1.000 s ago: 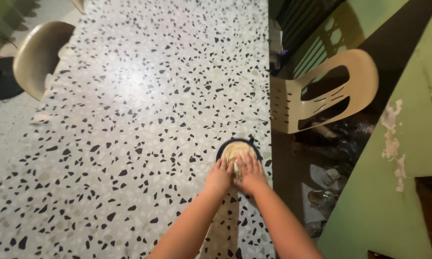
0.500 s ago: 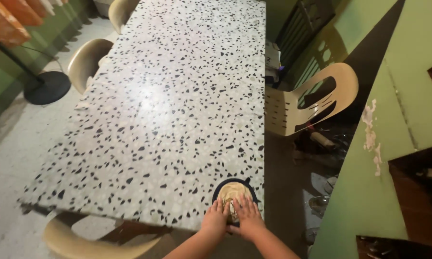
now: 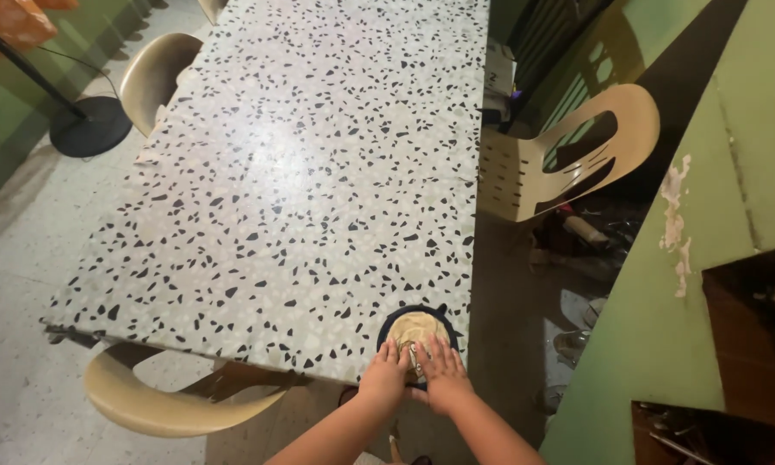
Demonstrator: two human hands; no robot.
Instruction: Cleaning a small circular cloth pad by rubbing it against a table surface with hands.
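Observation:
A small dark round pan (image 3: 387, 324) sits at the near right corner of a long speckled terrazzo table (image 3: 301, 172). A flat pale disc of dough (image 3: 415, 327) lies in it. My left hand (image 3: 383, 376) and my right hand (image 3: 442, 375) rest side by side, palms down, fingers together, on the near edge of the dough. Neither hand grips anything. Part of the dough is hidden under my fingers.
A beige plastic chair (image 3: 568, 155) stands to the right of the table, by a green wall (image 3: 715, 215). Two more beige chairs are on the left, one far (image 3: 151, 73) and one near (image 3: 159, 400). A black round stand base (image 3: 90, 125) sits on the floor.
The view drew back from one second ago, and the table's near edge and the near chair came into sight. My hands stay pressed on the dough in the same place.

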